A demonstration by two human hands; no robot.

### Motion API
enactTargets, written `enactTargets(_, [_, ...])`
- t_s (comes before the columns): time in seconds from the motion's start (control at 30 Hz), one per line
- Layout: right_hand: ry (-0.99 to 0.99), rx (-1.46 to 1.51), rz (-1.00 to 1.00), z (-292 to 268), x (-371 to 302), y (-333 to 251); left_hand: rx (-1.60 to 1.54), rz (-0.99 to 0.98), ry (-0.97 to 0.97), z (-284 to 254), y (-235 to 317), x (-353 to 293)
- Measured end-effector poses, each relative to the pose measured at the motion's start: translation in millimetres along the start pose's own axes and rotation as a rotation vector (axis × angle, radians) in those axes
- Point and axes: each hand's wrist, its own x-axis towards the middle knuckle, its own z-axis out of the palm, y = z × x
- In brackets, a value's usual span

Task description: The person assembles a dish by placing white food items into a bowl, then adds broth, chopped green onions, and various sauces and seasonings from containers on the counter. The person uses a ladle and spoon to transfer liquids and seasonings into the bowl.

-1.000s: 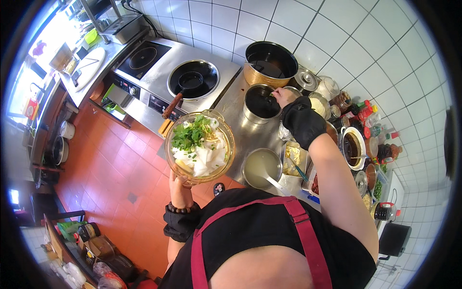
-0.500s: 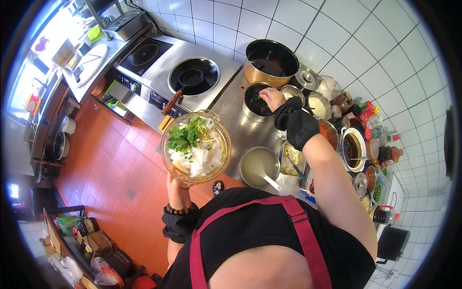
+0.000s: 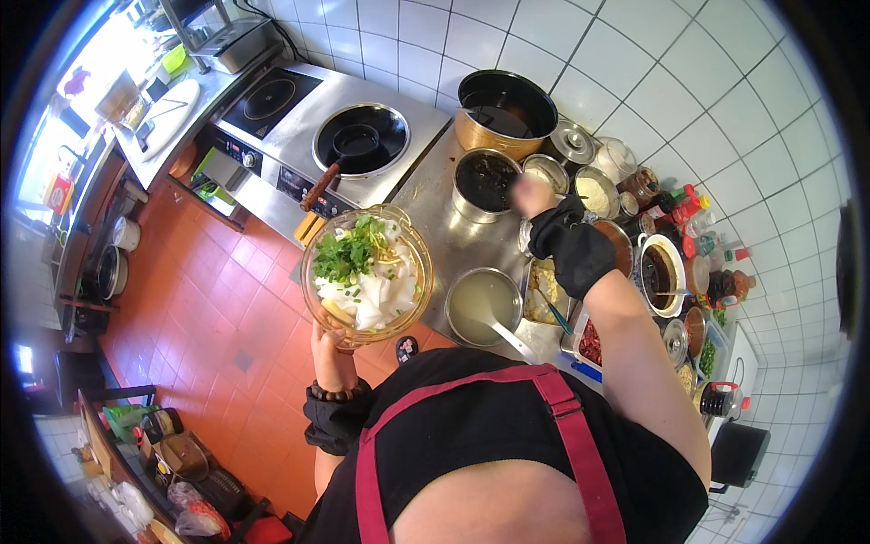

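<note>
My left hand (image 3: 330, 346) is closed on the near rim side of an amber-tinted glass bowl (image 3: 419, 306), holding it up over the floor. Inside lie white flat noodle-like pieces (image 3: 376, 297) topped with green herb leaves (image 3: 346, 255). My right hand (image 3: 533, 194) is at the right edge of a steel pot (image 3: 475, 215) of dark, wet-looking food (image 3: 487, 179). Motion blur smears its fingers, so whether they hold anything does not show. Nearer to me stands a steel bowl of cloudy liquid (image 3: 469, 304) with a white ladle (image 3: 515, 341) in it.
A big black-rimmed pot (image 3: 507, 113) stands by the tiled wall. Jars, bottles and a white crock (image 3: 666, 276) crowd the counter's right side. A tray of yellowish chopped food (image 3: 544, 295) is below my right wrist. On the stove (image 3: 313, 136) sits a small pan (image 3: 356, 145).
My right hand has come out of the pot of dark food and shifted right to its edge. My left hand still holds the glass bowl in nearly the same place.
</note>
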Motion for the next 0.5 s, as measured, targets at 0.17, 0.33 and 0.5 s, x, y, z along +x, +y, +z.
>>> enactTargets(0.17, [-0.082, 0.497, 0.267, 27, 2, 20, -0.018, 0.002, -0.009, -1, 1, -1])
enactTargets(0.33, [-0.043, 1.085, 0.731, 19, 0, 26, 0.001, 0.007, 0.002, 4, 4, -4])
enactTargets(0.5, [0.068, 1.185, 0.633, -7, -6, 15, -0.008, 0.007, -0.011, 5, 5, -4])
